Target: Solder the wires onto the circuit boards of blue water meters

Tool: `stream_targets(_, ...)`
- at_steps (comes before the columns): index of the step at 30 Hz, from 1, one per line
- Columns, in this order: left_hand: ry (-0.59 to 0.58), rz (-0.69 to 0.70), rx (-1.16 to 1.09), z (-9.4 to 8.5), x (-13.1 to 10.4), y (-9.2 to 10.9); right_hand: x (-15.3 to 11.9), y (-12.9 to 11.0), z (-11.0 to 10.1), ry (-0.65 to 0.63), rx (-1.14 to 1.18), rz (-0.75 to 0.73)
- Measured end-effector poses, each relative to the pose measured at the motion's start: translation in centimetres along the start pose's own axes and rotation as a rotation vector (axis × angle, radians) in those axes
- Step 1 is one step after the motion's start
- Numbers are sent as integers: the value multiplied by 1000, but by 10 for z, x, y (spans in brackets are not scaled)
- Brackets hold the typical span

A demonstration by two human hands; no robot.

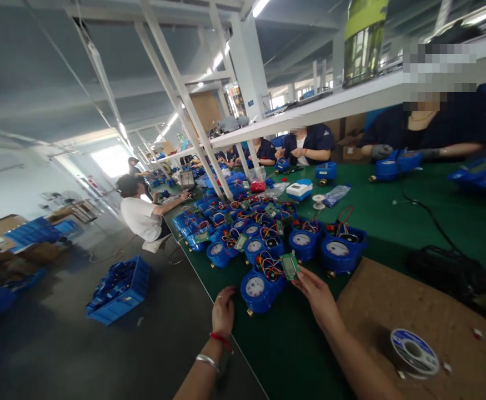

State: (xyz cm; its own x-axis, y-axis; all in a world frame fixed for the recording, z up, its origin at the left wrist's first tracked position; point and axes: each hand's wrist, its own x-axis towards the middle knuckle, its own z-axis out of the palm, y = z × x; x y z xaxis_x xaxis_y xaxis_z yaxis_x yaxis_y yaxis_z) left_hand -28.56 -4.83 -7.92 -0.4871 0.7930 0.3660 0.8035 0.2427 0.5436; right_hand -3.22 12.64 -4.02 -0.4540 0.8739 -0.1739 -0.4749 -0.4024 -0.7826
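My right hand (314,290) pinches the edge of a small green circuit board (289,266) with a display on it. Coloured wires run from the board into an open blue water meter (254,286) with a round white dial, on the green bench. My left hand (223,312) rests at the bench edge, just left of that meter, apart from it; its fingers are loosely bent with nothing seen in them. Behind the board stand several more blue meters with exposed wires, among them one with its dial (337,249) facing me.
Right of my arm lies a cardboard sheet (376,300) with a solder spool (414,351). A black cable (428,214) crosses the green bench (392,222). Co-workers sit opposite, beyond a raised white shelf (326,105). A blue crate (120,291) stands on the floor at left.
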Motion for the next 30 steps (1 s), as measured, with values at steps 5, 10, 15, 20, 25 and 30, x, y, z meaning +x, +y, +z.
stream_targets(5,9,2,10,-2,0,2,-6,-9,6,6,1,-12)
stream_targets(10,3,-22,34,0,1,-8,-9,-15,11,25,-15,-42)
stream_targets(15,-4,-9,50,3,5,-24,-8,-16,12,-23,-36,-104)
stream_targets(20,-1,13,46,1,8,-24,-8,-17,12,-15,-55,-107)
stream_targets(25,8,1,50,0,8,-19,-7,-18,13,-11,-66,-113)
stream_targets(30,-3,-7,45,0,8,-17,-7,-18,12,7,-66,-126)
